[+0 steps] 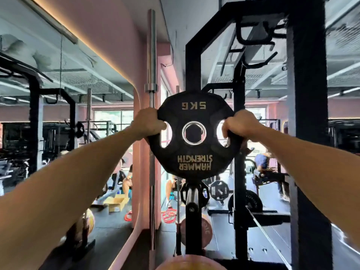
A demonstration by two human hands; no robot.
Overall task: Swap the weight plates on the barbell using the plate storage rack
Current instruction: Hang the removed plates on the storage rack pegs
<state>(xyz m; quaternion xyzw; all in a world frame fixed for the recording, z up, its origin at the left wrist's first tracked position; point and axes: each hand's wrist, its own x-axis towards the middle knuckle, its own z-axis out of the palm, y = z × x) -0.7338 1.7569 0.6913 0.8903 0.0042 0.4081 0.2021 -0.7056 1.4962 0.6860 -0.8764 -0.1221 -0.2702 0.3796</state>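
A black 5 kg weight plate (pixel 194 133) with gold lettering, turned upside down, is held up at chest height in front of the black rack upright (pixel 192 65). My left hand (pixel 149 122) grips its left handle cut-out and my right hand (pixel 238 124) grips the right one. Just below the plate a steel storage peg (pixel 192 197) points toward me, with a small black plate (pixel 204 191) seated behind its tip. Lower down hang a pink plate (pixel 196 230) and another pink plate (pixel 191 263) at the bottom edge.
A bare barbell (pixel 151 75) stands upright left of the rack beside a pink wall edge. A thick black rack post (pixel 307 133) rises at right. Mirrors show people, a cardboard box (pixel 116 203) and loaded bars (pixel 220 190) on the floor beyond.
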